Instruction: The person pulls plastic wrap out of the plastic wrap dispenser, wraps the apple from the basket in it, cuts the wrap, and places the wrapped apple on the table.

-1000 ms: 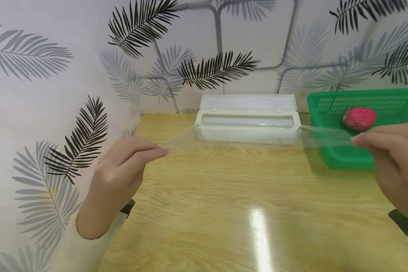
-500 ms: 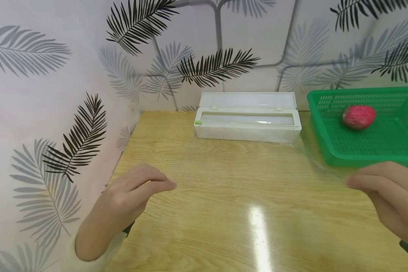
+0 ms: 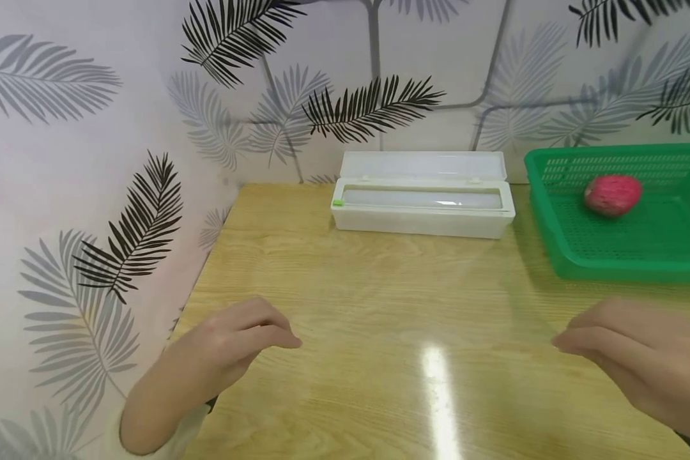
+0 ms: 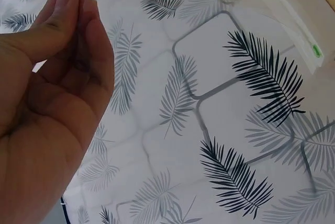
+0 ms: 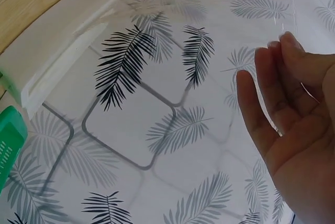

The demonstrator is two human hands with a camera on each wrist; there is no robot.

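Note:
A sheet of clear cling film (image 5: 285, 21) runs from a long white cling film dispenser (image 3: 420, 221) towards both hands; in the head view it is barely visible. My left hand (image 3: 227, 351) pinches one corner of it between thumb and fingertips, above the near left part of the table. On the right, my right hand (image 3: 632, 358) pinches the other corner with thumb and first fingers, its remaining fingers looser. The dispenser lies at the back of the table with its lid (image 3: 422, 165) raised. A green slider (image 3: 338, 202) sits at its left end.
A green plastic basket (image 3: 569, 269) stands at the back right, holding a rounded pink item (image 3: 613, 195) that looks like a fruit. The wooden table (image 3: 379, 383) meets a leaf-patterned wall (image 3: 149, 76) at the back and left.
Both hands have come down and nearer to me, drawing the cling film further from the dispenser. My right hand has also shifted left. The dispenser and basket stay in place.

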